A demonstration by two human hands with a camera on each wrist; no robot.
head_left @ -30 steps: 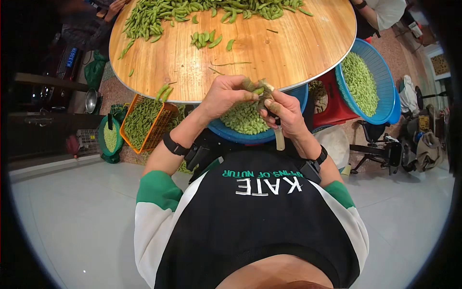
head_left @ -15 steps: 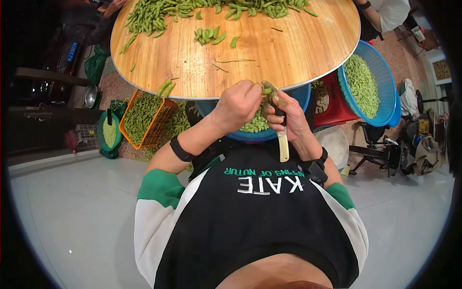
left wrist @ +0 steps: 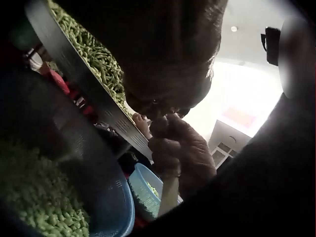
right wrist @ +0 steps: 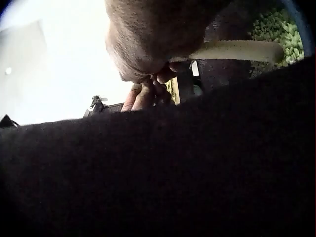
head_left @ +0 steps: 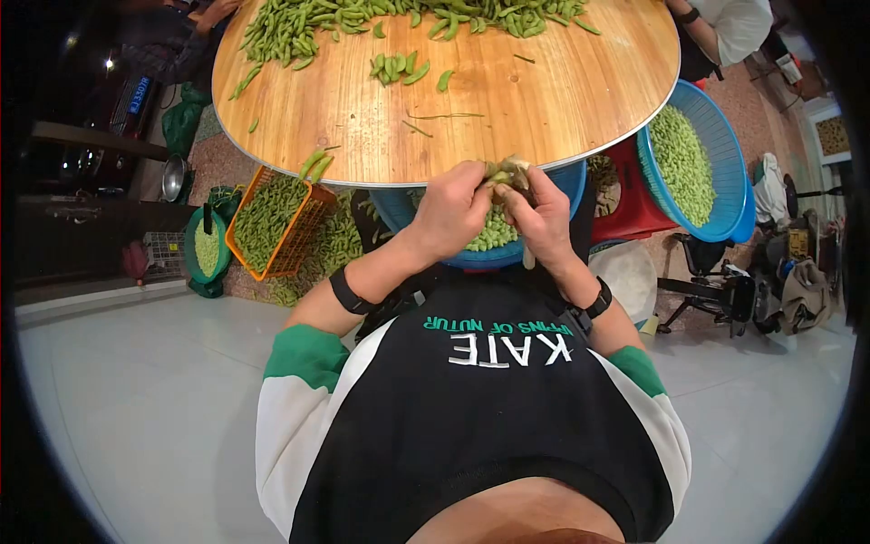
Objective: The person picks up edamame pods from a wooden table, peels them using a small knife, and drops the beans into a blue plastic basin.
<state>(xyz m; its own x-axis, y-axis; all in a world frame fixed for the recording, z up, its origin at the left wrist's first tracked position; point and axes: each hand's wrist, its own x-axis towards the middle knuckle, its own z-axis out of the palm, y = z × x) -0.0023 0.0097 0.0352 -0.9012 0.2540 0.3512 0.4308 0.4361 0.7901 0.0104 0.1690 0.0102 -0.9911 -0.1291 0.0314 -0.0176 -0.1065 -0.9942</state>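
Observation:
Over the near table edge, my left hand (head_left: pixel 449 210) pinches a green pod (head_left: pixel 504 176) whose far side meets the fingers of my right hand (head_left: pixel 544 222). A knife with a cream end (head_left: pixel 528 257) is gripped in the right hand and points down toward my body; the same cream piece (right wrist: pixel 237 50) shows in the right wrist view. Shelled green beans (head_left: pixel 494 232) lie in a blue basin (head_left: pixel 388 210) below both hands. In the left wrist view the left hand (left wrist: pixel 168 54) is dark, and the fingertips' contact is partly hidden.
Pods (head_left: pixel 317 20) are heaped across the far side of the round wooden table (head_left: pixel 317 100). An orange basket (head_left: pixel 237 238) of pods and a green basin (head_left: pixel 193 263) stand left. A blue basket (head_left: pixel 725 163) of beans stands right, beside a red stool (head_left: pixel 630 199). Other people's arms show at the far corners.
Both hands have come closer together at the pod. My right hand has turned, so less of the knife shows than half a second ago.

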